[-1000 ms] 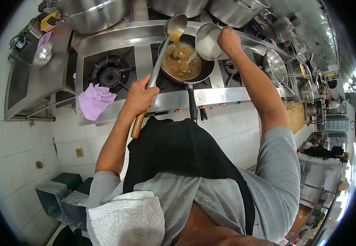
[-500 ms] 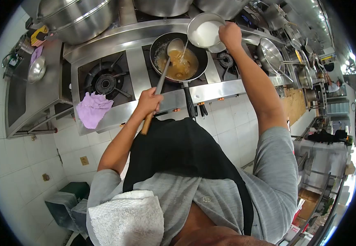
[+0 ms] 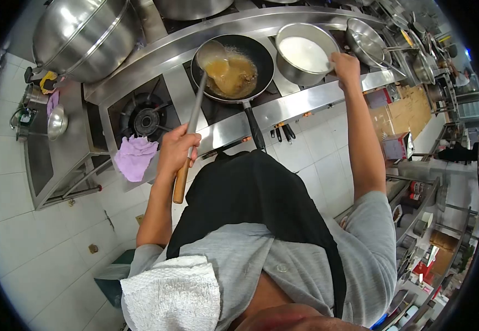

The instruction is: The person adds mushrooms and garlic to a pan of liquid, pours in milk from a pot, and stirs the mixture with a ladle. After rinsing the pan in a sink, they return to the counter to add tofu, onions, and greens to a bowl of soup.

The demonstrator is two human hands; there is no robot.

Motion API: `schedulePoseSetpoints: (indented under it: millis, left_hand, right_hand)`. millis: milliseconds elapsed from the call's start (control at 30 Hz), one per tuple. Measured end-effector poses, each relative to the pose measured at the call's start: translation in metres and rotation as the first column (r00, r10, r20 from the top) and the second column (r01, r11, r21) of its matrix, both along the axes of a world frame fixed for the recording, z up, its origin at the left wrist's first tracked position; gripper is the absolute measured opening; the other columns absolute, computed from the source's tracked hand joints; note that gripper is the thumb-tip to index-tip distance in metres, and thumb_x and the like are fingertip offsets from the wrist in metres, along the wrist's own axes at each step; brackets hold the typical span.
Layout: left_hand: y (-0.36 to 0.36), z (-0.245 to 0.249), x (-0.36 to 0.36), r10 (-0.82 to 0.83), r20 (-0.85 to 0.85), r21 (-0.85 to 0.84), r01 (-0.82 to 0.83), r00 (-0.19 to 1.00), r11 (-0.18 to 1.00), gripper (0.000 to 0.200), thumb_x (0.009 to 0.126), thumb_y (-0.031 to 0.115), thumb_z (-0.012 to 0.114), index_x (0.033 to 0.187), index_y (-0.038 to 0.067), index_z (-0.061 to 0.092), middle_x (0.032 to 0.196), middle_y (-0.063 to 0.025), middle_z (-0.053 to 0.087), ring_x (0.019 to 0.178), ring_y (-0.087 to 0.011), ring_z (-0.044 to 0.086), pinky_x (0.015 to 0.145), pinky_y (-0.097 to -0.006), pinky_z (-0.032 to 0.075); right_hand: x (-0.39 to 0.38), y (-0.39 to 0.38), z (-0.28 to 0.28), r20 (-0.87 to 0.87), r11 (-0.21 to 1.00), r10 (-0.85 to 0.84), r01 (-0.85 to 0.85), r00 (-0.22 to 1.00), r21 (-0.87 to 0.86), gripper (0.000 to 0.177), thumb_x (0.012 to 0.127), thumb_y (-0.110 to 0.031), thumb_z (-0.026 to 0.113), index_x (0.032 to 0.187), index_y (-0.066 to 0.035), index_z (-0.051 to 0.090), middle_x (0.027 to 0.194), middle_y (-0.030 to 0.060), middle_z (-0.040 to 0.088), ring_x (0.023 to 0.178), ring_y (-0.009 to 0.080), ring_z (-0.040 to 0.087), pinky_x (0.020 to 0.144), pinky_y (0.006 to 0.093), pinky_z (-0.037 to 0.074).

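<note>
At the stove [image 3: 292, 106], your left hand [image 3: 178, 149] wraps round the ladle [image 3: 197, 105], its bowl over the pan [image 3: 265, 69]; your right hand [image 3: 346, 69] grips the edge of the pot [image 3: 293, 71] of white liquid [image 3: 304, 54] beside the pan.

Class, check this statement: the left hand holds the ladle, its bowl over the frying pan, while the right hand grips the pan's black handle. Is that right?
Not quite: in the head view, the right hand holds the metal pot of white contents at its side, not the black handle of the frying pan. The left hand does hold the ladle, its bowl over the pan.
</note>
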State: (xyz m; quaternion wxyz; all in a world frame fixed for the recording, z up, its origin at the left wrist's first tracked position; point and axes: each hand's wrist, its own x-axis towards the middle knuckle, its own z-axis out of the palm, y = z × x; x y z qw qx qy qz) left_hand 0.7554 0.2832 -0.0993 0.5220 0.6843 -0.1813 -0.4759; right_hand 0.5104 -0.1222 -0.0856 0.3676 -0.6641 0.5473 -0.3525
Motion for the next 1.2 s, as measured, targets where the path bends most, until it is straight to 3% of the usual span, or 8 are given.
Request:
schedulePoseSetpoints:
  millis: [200,400,433,567,700,800,1000,1200]
  left_hand:
    - [-0.004,0.022,0.003,-0.029,0.406,0.089,-0.008,0.913,0.996,0.044,0.079,0.014,0.059,0.119,-0.004,0.057,0.072,-0.0087,0.062,0.05,-0.015,0.057,0.047,-0.0302,0.047]
    - [-0.028,-0.07,0.022,-0.118,0.784,0.121,0.036,0.61,0.992,0.06,0.077,0.02,0.058,0.129,-0.008,0.047,0.093,-0.0283,0.064,0.085,-0.0298,0.066,0.083,-0.0362,0.049]
    - [-0.035,-0.079,0.02,-0.056,0.877,0.023,0.076,0.478,0.997,0.049,0.078,0.019,0.058,0.12,-0.006,0.055,0.081,-0.0214,0.065,0.068,-0.0248,0.065,0.066,-0.0354,0.053]
    - [-0.049,-0.072,-0.012,-0.081,0.057,0.029,0.08,0.995,0.996,0.024,0.084,0.015,0.057,0.103,0.001,0.058,0.073,-0.0063,0.057,0.046,-0.0108,0.051,0.037,-0.0228,0.039]
    - [-0.055,-0.075,-0.024,-0.045,-0.608,-0.179,-0.082,0.793,0.98,0.041,0.087,0.013,0.056,0.12,-0.007,0.041,0.075,-0.0056,0.053,0.045,-0.0087,0.045,0.034,-0.0244,0.037]
    - [-0.049,-0.059,-0.019,-0.1,-0.759,-0.197,-0.079,0.643,0.977,0.041,0.087,0.014,0.057,0.12,-0.006,0.042,0.077,-0.0058,0.052,0.046,-0.0082,0.045,0.034,-0.024,0.037]
    - [-0.022,0.015,-0.03,-0.012,-0.149,0.004,0.013,0.989,1.0,0.046,0.084,0.012,0.058,0.122,-0.01,0.043,0.071,-0.0067,0.054,0.044,-0.0085,0.047,0.034,-0.0232,0.037]
    - [-0.009,0.035,-0.023,0.073,0.22,0.025,-0.08,0.973,0.996,0.048,0.081,0.01,0.06,0.127,0.0,0.053,0.066,-0.001,0.054,0.044,-0.0071,0.048,0.037,-0.0229,0.039]
  right_hand:
    - [-0.058,0.034,-0.013,0.043,0.99,-0.139,0.137,0.989,0.042,0.023,0.067,-0.018,0.064,0.07,0.005,0.063,0.061,0.0075,0.054,0.054,0.0149,0.045,0.049,0.0316,0.036]
    - [-0.105,0.077,-0.041,0.224,0.964,-0.25,0.221,0.942,0.144,0.018,0.07,-0.012,0.063,0.071,0.006,0.062,0.063,0.0039,0.054,0.057,0.0127,0.046,0.05,0.0293,0.035]
    - [-0.114,0.082,-0.047,0.231,0.956,-0.274,0.238,0.934,0.172,0.018,0.07,-0.012,0.063,0.071,0.006,0.062,0.063,0.0038,0.054,0.056,0.0126,0.045,0.05,0.0294,0.035]
    - [-0.15,0.103,-0.071,0.247,0.92,-0.351,0.284,0.903,0.269,0.017,0.071,-0.01,0.061,0.07,0.007,0.061,0.062,0.0036,0.053,0.052,0.0118,0.044,0.047,0.0289,0.034]
    - [-0.172,0.124,-0.09,0.241,0.888,-0.42,0.341,0.875,0.309,0.016,0.07,-0.008,0.059,0.071,0.008,0.061,0.062,0.0043,0.053,0.05,0.0109,0.043,0.046,0.028,0.033]
    - [-0.177,0.143,-0.094,0.232,0.888,-0.433,0.368,0.871,0.278,0.017,0.07,-0.008,0.058,0.073,0.008,0.061,0.061,0.0039,0.053,0.051,0.0105,0.043,0.046,0.0273,0.033]
    - [-0.188,0.155,-0.12,0.17,0.856,-0.472,0.404,0.865,0.321,0.019,0.072,-0.009,0.057,0.077,0.009,0.063,0.062,0.0029,0.054,0.051,0.0101,0.044,0.048,0.0266,0.034]
    - [-0.181,0.161,-0.131,0.156,0.858,-0.475,0.417,0.866,0.3,0.016,0.07,-0.007,0.058,0.076,0.007,0.062,0.061,0.0018,0.052,0.051,0.01,0.043,0.048,0.0256,0.034]
